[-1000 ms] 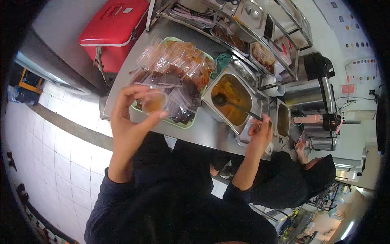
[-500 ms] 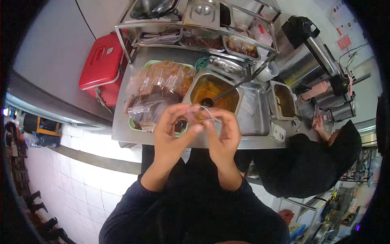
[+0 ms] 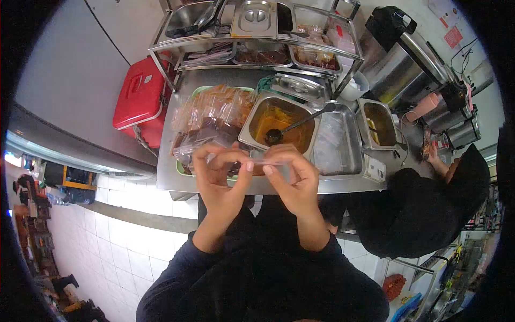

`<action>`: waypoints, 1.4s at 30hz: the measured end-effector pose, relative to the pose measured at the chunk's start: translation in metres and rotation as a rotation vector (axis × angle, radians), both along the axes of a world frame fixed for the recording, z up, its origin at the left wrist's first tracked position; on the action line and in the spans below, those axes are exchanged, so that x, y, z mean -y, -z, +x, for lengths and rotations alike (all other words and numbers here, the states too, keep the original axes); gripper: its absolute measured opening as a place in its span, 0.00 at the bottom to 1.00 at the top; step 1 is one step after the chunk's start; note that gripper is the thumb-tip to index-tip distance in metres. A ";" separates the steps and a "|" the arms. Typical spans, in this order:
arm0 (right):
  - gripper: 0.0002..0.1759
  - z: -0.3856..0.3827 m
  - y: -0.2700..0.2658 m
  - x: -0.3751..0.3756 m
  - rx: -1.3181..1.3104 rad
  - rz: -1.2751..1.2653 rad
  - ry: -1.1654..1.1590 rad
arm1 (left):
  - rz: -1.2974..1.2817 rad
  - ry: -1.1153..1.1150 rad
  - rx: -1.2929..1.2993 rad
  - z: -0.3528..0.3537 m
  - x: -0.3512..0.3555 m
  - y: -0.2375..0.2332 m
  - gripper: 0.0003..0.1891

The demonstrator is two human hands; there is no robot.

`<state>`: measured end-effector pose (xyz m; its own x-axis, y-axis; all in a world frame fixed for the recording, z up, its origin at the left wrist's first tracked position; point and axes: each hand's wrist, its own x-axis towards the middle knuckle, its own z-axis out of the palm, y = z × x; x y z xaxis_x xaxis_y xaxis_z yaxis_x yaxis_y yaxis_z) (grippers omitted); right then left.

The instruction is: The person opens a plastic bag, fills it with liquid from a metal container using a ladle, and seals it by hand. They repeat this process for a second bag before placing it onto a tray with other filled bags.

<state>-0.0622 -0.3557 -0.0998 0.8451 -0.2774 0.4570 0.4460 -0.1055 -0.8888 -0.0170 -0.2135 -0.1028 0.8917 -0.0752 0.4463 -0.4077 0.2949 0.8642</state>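
Just in front of the deep, rectangular steel pan (image 3: 250, 119), which holds yellow-orange sauce (image 3: 264, 124), the person's left hand (image 3: 217, 174) and right hand (image 3: 295, 182) are raised in the air, tips close to each other. Each pinches one end of a thin, see-through plastic piece (image 3: 260, 161) between thumb and forefinger; the other fingers curl behind. The piece stretches between the hands, seen nearly edge-on, so I cannot tell its full shape or whether anything is inside. The likeliest trouble is a slip: slick film, a greasy fingertip or an uneven pull could let one end go, and any contents would then spill near the pan's front side. Tearing is possible too, were both hands to tug hard. The black, long-handled ladle (image 3: 300, 122) lies in the pan with its handle jutting past the right rim, so a careless right forearm could catch it and flick sauce onto the clear plastic items (image 3: 330, 140) in the shallow steel tray (image 3: 351, 161) right of the pan. Left of the pan, the left knuckles overlap the heaped, transparent filled bags (image 3: 217, 115) in view; a low sweep could disturb them.
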 end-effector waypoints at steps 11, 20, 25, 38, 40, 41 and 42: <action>0.05 0.011 0.002 -0.006 -0.014 -0.076 -0.157 | 0.184 0.260 0.014 0.016 -0.041 -0.006 0.23; 0.13 0.000 -0.010 0.015 -0.141 0.239 -0.014 | 0.207 0.160 -0.171 0.112 -0.081 -0.033 0.14; 0.14 -0.035 -0.006 0.065 -0.231 0.137 0.258 | 0.276 -0.112 0.041 0.207 -0.081 -0.019 0.10; 0.13 -0.103 0.021 0.141 -0.277 0.030 0.659 | 1.023 -0.096 0.484 0.306 -0.065 0.090 0.20; 0.14 -0.102 0.031 0.156 -0.256 0.076 0.649 | 1.061 0.011 0.490 0.314 -0.062 0.098 0.21; 0.13 -0.099 0.036 0.164 -0.318 0.013 0.664 | 1.073 0.116 0.384 0.311 -0.065 0.095 0.21; 0.12 -0.093 0.039 0.172 -0.376 -0.050 0.672 | 1.084 0.214 0.278 0.308 -0.068 0.092 0.21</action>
